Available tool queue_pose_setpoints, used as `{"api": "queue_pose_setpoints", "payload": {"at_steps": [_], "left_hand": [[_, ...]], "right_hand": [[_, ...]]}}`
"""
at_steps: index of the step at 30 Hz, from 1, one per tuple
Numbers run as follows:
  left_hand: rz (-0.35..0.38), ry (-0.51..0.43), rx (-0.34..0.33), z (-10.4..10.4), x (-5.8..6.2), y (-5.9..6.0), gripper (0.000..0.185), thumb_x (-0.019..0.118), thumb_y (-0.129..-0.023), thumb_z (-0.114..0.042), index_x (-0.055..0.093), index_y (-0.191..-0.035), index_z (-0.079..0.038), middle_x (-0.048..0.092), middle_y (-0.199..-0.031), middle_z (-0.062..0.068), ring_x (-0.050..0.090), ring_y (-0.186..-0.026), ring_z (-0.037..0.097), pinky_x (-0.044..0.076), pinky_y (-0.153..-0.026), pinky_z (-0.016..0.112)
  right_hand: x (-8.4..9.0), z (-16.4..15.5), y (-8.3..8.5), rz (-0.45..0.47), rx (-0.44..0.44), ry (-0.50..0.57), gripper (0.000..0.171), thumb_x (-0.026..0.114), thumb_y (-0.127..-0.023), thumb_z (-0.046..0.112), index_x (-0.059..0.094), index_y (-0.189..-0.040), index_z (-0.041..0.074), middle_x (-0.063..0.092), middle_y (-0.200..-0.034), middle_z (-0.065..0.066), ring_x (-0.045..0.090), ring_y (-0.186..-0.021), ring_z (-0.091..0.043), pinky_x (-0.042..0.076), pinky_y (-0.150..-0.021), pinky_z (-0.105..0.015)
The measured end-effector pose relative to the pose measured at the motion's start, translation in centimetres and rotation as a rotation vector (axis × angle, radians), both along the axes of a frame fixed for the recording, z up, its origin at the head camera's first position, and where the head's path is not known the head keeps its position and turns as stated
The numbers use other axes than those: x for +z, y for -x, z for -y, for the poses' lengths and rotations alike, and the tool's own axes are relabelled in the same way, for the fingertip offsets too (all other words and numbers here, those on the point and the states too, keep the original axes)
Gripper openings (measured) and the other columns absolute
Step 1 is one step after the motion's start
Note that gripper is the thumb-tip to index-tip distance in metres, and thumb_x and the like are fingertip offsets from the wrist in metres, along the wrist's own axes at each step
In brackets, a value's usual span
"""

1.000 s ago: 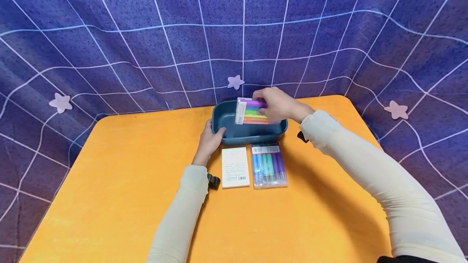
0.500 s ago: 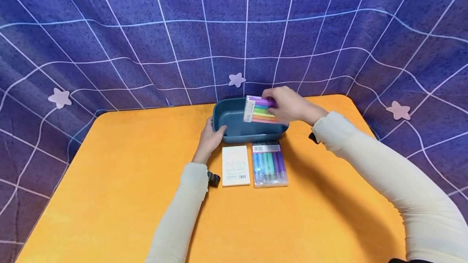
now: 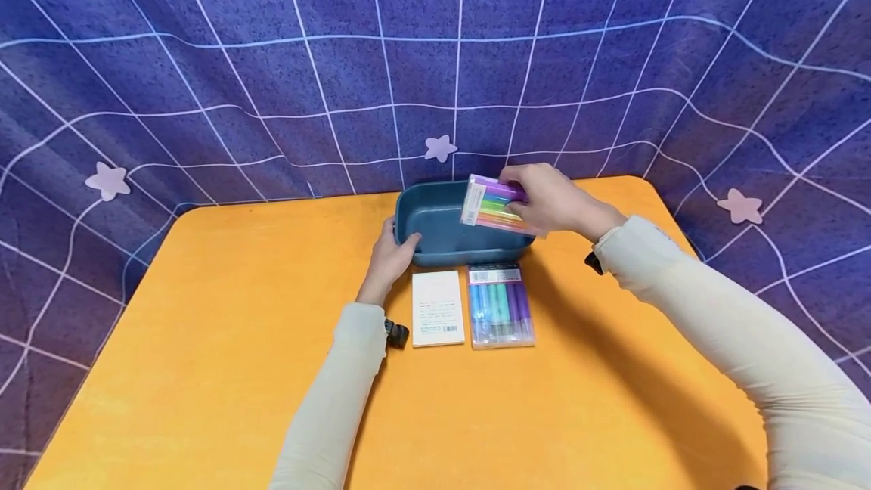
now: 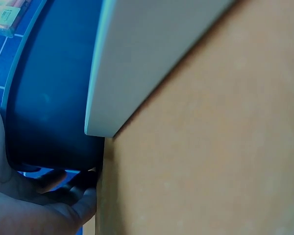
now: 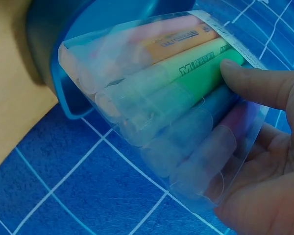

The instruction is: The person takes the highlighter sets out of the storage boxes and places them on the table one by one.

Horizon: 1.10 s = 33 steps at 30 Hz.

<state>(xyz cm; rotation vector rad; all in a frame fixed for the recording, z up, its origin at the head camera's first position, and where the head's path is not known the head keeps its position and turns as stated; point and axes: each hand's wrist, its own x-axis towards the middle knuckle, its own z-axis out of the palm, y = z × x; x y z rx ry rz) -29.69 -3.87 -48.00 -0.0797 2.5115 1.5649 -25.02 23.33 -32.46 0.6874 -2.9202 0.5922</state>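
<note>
My right hand (image 3: 547,199) holds a clear pack of rainbow-coloured highlighters (image 3: 495,206) above the right part of a dark blue bin (image 3: 469,256). In the right wrist view the thumb presses on the green highlighter of the pack (image 5: 161,93). At the bin's left end my left hand (image 3: 391,257) grips the rim, thumb on the inside. The left wrist view shows that hand (image 4: 44,200) against the end wall of the bin (image 4: 59,98), with some fingers in shadow.
In front of the bin a white box-like pad (image 3: 438,308) with printed text lies beside a second pack of blue, green and purple markers (image 3: 500,308). An orange-covered table (image 3: 258,339) bears everything. Behind it hangs a blue gridded curtain (image 3: 327,82).
My right hand has shifted to the right with the highlighter pack, which has tilted with its right end lower. The left hand stays on the bin.
</note>
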Motion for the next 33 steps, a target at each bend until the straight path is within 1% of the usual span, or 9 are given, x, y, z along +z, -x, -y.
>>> {"api": "queue_pose_setpoints", "payload": {"at_steps": [6, 13, 24, 33], "left_hand": [[0.002, -0.005, 0.000, 0.0, 0.1, -0.1, 0.069, 0.054, -0.101, -0.036, 0.021, -0.160, -0.018, 0.034, -0.163, 0.013, 0.038, -0.147, 0.036, 0.033, -0.120, 0.059], [0.005, 0.000, 0.000, 0.0, 0.1, 0.0, 0.070, 0.054, -0.101, -0.036, 0.021, -0.160, -0.019, 0.035, -0.163, 0.013, 0.039, -0.147, 0.036, 0.034, -0.120, 0.058], [-0.002, -0.003, 0.000, 0.0, 0.0, 0.1, 0.069, 0.054, -0.101, -0.035, 0.021, -0.160, -0.018, 0.035, -0.163, 0.012, 0.038, -0.148, 0.035, 0.032, -0.120, 0.058], [-0.009, -0.007, -0.002, 0.0, -0.1, 0.2, 0.069, 0.055, -0.101, -0.035, 0.023, -0.159, -0.018, 0.036, -0.162, 0.013, 0.039, -0.146, 0.035, 0.033, -0.120, 0.059]], "right_hand": [[0.3, -0.2, -0.3, -0.015, -0.009, 0.011, 0.016, 0.071, -0.086, 0.005, 0.067, -0.102, 0.004, 0.070, -0.091, -0.011, 0.061, -0.079, -0.025, 0.051, -0.075, -0.040], [0.0, -1.2, -1.1, -0.018, -0.022, 0.041, 0.024, 0.071, -0.087, 0.003, 0.064, -0.109, 0.004, 0.070, -0.091, -0.012, 0.061, -0.078, -0.025, 0.052, -0.076, -0.042], [-0.4, -2.7, -1.9, 0.019, -0.091, 0.079, 0.024, 0.069, -0.087, 0.004, 0.064, -0.111, 0.004, 0.069, -0.091, -0.013, 0.060, -0.077, -0.024, 0.049, -0.072, -0.039], [-0.8, -3.6, -2.7, 0.063, -0.170, 0.119, 0.028, 0.070, -0.088, 0.009, 0.061, -0.114, 0.004, 0.069, -0.094, -0.016, 0.061, -0.080, -0.026, 0.047, -0.071, -0.036]]}}
